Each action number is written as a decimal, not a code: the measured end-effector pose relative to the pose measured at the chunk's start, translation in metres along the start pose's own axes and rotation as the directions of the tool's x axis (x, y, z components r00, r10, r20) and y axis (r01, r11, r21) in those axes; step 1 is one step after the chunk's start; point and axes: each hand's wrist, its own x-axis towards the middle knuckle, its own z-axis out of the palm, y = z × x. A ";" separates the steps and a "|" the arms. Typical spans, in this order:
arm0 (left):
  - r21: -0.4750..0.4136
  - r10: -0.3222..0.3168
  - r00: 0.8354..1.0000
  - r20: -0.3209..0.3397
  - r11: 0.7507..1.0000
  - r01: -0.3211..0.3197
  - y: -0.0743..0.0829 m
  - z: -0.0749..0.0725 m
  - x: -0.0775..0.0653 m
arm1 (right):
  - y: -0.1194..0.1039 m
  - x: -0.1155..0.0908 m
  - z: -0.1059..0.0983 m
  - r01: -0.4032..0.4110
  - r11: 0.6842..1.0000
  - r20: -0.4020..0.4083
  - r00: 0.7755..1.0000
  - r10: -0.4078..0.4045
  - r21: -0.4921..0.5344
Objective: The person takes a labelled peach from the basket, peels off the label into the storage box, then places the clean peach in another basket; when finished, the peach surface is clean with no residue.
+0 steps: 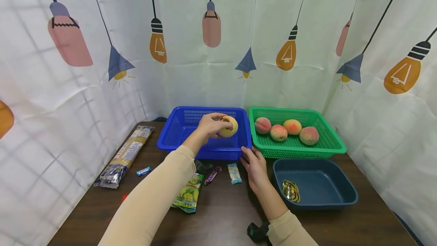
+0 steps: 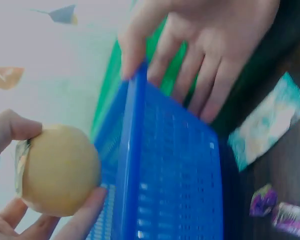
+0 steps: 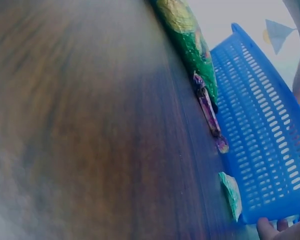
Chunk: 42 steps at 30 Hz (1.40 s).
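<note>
My left hand [image 1: 209, 126] holds a round pale-yellow fruit [image 2: 65, 170] above the right half of the blue basket [image 1: 179, 124]. On one side of the fruit sits a shiny dark-and-gold wrapper or label [image 2: 21, 167], partly under the fingers. My right hand [image 1: 257, 168] grips the basket's front right corner, one digit over the rim and the other fingers along the outside. In front of the basket lie a white-and-teal packet [image 1: 234, 173], a purple-wrapped candy [image 1: 211, 177] and a green-yellow snack bag [image 1: 189, 194], partly hidden by my left arm.
A green basket [image 1: 327, 139] with several peaches [image 1: 309, 136] stands right of the blue one. Before it is a dark blue tray [image 1: 317, 202] holding a gold-and-black bundle [image 1: 291, 191]. Left lie a long noodle pack [image 1: 128, 153] and a small blue packet [image 1: 143, 171].
</note>
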 end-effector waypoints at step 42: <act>-0.278 0.260 0.960 0.106 0.935 -0.222 -0.133 0.020 -0.134 | -0.001 0.000 -0.002 0.000 1.000 0.021 1.000 0.000 -0.010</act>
